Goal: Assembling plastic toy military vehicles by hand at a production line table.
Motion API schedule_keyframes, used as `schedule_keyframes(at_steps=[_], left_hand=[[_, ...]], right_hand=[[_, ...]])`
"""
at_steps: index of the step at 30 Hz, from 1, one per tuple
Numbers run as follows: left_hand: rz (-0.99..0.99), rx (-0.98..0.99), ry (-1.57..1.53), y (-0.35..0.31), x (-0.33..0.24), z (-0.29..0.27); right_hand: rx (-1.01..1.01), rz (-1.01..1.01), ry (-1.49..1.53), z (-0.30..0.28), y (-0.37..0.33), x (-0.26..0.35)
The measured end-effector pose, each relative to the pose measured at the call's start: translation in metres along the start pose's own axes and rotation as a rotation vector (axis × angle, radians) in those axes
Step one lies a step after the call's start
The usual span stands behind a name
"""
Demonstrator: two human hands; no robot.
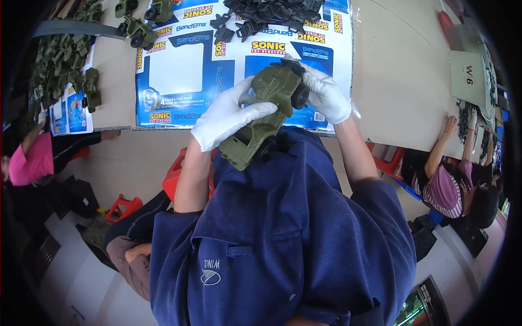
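The left hand (224, 115) has its grip closed round the green toy vehicle (278, 96), over the worktop's (389, 92) near edge; the right hand (325, 93) pinches the black part (294, 66) at its far end; best brace the body and work squarely.

Even light brightens the table (394, 81), while fisheye distortion bends edges near the black rim.

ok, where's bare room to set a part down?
Widest: tan tabletop right of the printed sheet, up to the green container. Narrower: strip between sheet and left olive pile. Crowded: sheet's far side, with black parts; its near edge, where hands hold an olive vehicle.
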State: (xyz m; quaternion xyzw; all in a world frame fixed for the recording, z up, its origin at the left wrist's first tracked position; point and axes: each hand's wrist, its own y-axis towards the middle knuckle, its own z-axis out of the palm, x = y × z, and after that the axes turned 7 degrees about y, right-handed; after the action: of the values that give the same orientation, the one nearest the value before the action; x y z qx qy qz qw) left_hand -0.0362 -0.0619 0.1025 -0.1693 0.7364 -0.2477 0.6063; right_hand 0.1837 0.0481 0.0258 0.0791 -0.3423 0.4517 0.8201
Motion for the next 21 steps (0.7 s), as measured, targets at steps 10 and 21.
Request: schedule_keyframes(at_steps=[10,21], left_hand=[[0.003,-0.017,0.004,-0.008,0.002,0.000],[0.103,-0.216,0.187,0.004,0.005,0.023]], right_hand=[[0.066,0.001,-0.167,-0.008,-0.001,0.006],[-0.038,0.003,-1.099,0.036,0.010,0.036]])
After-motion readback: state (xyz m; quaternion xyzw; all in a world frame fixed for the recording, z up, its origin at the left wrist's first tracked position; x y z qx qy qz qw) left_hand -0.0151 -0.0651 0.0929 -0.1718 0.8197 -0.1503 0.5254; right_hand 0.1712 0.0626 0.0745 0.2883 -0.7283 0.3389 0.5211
